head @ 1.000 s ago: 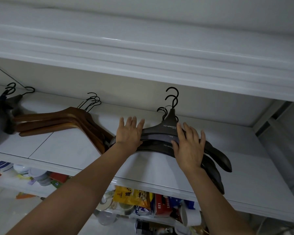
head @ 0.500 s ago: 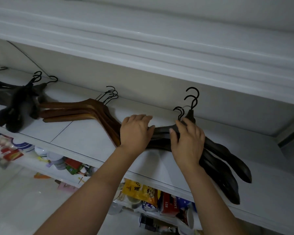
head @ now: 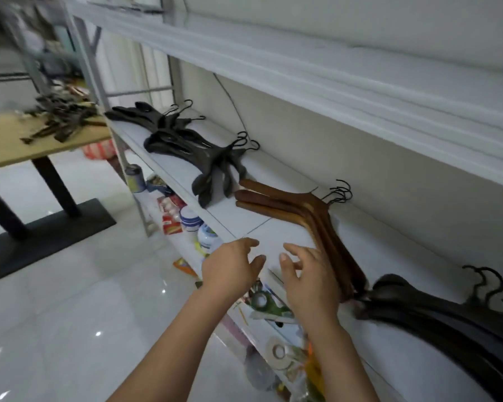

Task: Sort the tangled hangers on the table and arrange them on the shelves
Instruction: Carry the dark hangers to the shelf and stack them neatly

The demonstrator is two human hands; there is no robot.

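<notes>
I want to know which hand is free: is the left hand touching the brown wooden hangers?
Apart. The head view shows bare white shelf between the left hand and the brown wooden hangers; that hand is open, holding nothing.

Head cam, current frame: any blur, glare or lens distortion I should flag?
Head view: motion blur smears the hanger pile on the table and the far left; brown hangers fairly sharp; black hangers at right soft and dark; small glare spots on the glossy floor; wide lens bows the shelf edges; left hand and right hand slightly soft.
</notes>
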